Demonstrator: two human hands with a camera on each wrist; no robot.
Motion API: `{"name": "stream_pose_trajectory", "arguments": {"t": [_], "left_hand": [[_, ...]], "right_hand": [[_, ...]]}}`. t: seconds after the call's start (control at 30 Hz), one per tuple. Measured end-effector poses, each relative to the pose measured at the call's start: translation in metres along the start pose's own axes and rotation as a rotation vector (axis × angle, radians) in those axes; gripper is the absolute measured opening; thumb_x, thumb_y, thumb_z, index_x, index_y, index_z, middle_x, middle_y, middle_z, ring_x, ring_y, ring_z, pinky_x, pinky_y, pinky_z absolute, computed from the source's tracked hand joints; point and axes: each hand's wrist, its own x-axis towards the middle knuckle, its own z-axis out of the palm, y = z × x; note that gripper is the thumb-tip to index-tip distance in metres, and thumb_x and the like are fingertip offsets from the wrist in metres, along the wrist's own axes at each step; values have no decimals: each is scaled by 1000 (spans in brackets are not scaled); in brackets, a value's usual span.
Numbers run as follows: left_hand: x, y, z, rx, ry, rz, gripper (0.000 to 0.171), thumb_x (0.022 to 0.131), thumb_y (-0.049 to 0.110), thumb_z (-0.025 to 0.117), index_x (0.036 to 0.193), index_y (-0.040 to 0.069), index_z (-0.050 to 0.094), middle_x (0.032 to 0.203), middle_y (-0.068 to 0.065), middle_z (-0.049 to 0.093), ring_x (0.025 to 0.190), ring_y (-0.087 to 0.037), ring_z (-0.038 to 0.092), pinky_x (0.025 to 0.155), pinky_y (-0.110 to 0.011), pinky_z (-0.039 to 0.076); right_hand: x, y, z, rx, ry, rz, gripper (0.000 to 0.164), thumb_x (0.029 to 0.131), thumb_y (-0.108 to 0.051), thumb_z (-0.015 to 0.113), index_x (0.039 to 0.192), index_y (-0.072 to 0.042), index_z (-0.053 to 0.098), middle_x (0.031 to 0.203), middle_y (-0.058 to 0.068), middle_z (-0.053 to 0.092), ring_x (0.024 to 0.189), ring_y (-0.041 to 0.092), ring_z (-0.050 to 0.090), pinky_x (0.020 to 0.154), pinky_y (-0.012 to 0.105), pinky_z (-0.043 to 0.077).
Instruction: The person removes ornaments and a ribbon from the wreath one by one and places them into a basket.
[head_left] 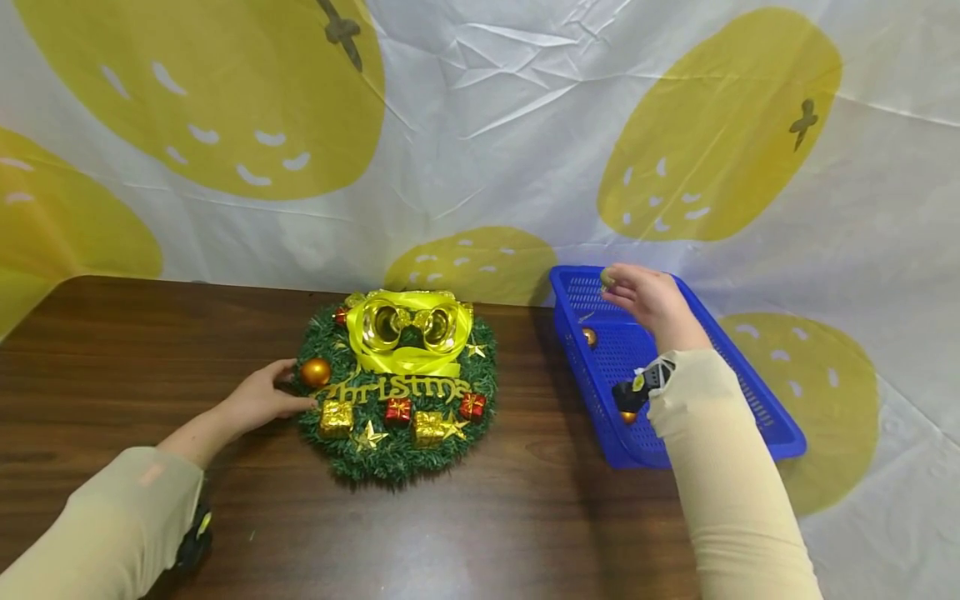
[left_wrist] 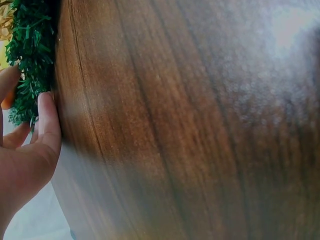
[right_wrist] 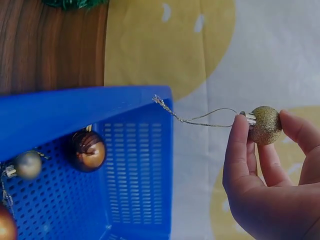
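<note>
though a sleeve (head_left: 723, 450) partly hides the basket (head_left: 588, 379) near the right hand (head_left: 652, 304), head view shows the left hand (head_left: 262, 400) gripping a bristly wreath (head_left: 397, 392). left wrist view crops it. right wrist view: the right hand pinches a glittery ball (right_wrist: 266, 126).

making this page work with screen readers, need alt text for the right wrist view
A right hand pinches a glittery gold bauble, its looped cord extending toward a blue basket. Inside are a shiny brown bauble, a pale bauble and part of a copper bauble.
</note>
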Motion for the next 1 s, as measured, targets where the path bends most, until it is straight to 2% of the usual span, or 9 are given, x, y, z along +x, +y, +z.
{"name": "stream_pose_trajectory", "arguments": {"t": [0.1,0.23,0.3,0.4,0.53,0.77,1.0], "left_hand": [[0,-1,0,3,1,-2,94,85,27,69,144,-14,9,138,-41,26,103,-39,60,84,-41,55],[1,-1,0,6,4,-3,93,85,27,69,144,-14,9,138,-41,26,102,-38,61,83,-40,55],[0,-1,0,4,5,-2,93,85,27,69,144,-14,10,138,-41,26,102,-38,60,83,-40,55],[0,-1,0,4,4,1,93,85,27,69,144,-14,9,138,-41,26,103,-39,60,83,-41,55],[0,0,0,5,2,6,94,85,27,69,144,-15,9,138,-42,25,102,-39,60,83,-41,55],[0,1,0,13,7,5,95,85,29,69,144,-15,10,138,-42,26,100,-37,61,82,-40,56],[1,0,-1,29,12,2,93,85,27,69,143,-16,10,138,-42,26,97,-37,62,80,-40,56]], "right_hand": [[0,3,-5,-4,10,4,28,90,6,49,70,-6,64,67,2,67,65,10,65,66,23,58],[0,8,-11,-88,37,20,27,91,5,50,71,-8,63,66,-1,67,65,8,65,67,21,57],[0,11,-14,-167,63,24,20,90,4,52,77,-8,61,66,-4,67,65,6,65,67,20,57],[0,16,-18,-309,105,33,8,89,2,55,95,-3,58,65,-9,65,65,3,64,68,18,57],[-2,22,-26,-397,141,70,25,88,1,56,113,3,51,65,-11,63,65,2,63,68,17,56],[0,24,-31,-399,149,167,10,85,4,55,92,-3,52,62,-7,61,62,6,62,67,19,57],[-1,23,-28,-504,142,273,11,85,3,55,93,0,48,66,-4,57,64,5,59,79,22,57]]}}
